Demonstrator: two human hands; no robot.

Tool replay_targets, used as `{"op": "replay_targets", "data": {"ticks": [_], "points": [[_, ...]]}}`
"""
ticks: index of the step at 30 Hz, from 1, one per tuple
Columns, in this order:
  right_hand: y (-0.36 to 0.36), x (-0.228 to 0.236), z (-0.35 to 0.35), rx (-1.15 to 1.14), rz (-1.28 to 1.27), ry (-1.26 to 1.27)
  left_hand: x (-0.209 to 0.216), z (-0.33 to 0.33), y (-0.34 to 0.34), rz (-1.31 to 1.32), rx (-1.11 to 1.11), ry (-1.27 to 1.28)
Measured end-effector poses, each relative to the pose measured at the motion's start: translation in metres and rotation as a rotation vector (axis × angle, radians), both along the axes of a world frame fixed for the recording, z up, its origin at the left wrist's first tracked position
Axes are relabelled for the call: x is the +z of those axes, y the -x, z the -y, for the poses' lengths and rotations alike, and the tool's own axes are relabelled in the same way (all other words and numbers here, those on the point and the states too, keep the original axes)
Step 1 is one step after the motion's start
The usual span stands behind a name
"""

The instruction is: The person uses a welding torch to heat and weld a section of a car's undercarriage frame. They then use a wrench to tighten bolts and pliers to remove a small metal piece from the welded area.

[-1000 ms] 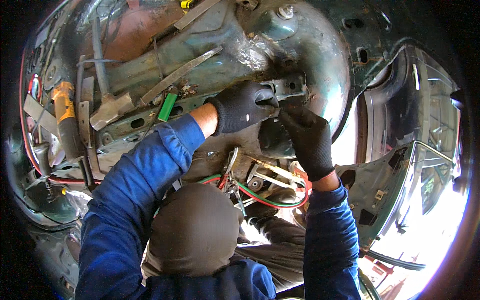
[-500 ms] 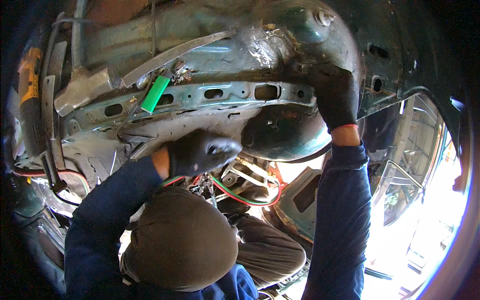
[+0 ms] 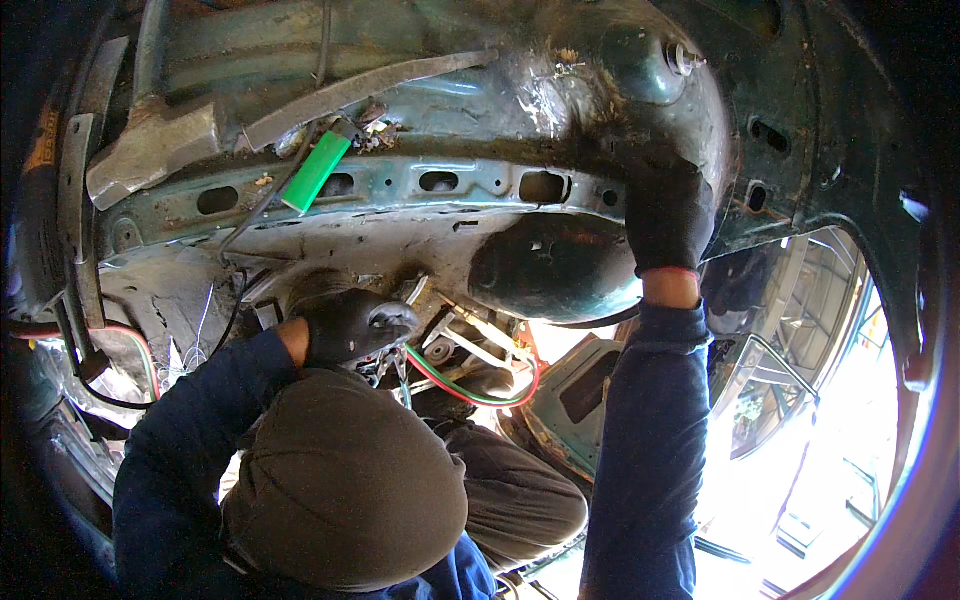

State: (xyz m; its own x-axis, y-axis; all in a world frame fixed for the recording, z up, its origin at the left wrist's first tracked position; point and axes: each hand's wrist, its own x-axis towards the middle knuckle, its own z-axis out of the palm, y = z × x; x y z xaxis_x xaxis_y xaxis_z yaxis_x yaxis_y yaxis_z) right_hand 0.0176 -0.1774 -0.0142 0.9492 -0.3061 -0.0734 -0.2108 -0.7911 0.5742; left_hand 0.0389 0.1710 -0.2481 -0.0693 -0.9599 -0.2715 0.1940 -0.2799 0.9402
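Note:
My left hand [image 3: 355,328], in a black glove, has its fingers curled above metal fittings [image 3: 378,366] by the red and green hoses [image 3: 440,378]. The glove hides what, if anything, it holds. My right hand [image 3: 670,222], gloved in black too, reaches up against the rounded dark-green metal body [image 3: 700,110] at the right. Its fingers blend into the dark surface. A green lighter [image 3: 318,172] lies across a ledge with oval holes [image 3: 440,182], beside a long curved metal bar [image 3: 370,95]. Left of them rests a hammer [image 3: 160,150].
At the far left stand a dark tool with an orange part [image 3: 42,140] and a flat metal strip [image 3: 75,190]. Low in view are a rounded brown cloth form [image 3: 345,480] and a brown trouser leg [image 3: 525,490]. A rusty-edged panel [image 3: 570,400] lies beyond.
My left hand has moved down and left, over the metal fittings by the hoses. My right hand stays against the metal body. The whole view has shifted slightly.

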Motion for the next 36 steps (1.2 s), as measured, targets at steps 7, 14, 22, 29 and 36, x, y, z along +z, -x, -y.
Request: {"op": "replay_targets", "data": {"ticks": [7,14,22,29,36], "points": [[0.01,-0.005,-0.01,0.006,0.149,-0.108,0.037,0.026,-0.031,-0.013,0.082,0.09],[0.066,0.017,-0.094,-0.009,0.216,-0.623,0.089,0.069,-0.058,0.125,0.431,0.451],[0.108,0.014,-0.146,-0.225,0.5,-1.026,0.153,0.086,-0.064,0.305,0.179,0.43],[0.183,-0.093,-0.184,-0.994,0.742,-1.49,0.212,0.064,-0.071,0.192,0.232,0.197],[0.344,-0.31,-0.294,-0.907,0.122,-1.128,0.358,0.087,-0.049,0.129,0.204,0.587]]}}
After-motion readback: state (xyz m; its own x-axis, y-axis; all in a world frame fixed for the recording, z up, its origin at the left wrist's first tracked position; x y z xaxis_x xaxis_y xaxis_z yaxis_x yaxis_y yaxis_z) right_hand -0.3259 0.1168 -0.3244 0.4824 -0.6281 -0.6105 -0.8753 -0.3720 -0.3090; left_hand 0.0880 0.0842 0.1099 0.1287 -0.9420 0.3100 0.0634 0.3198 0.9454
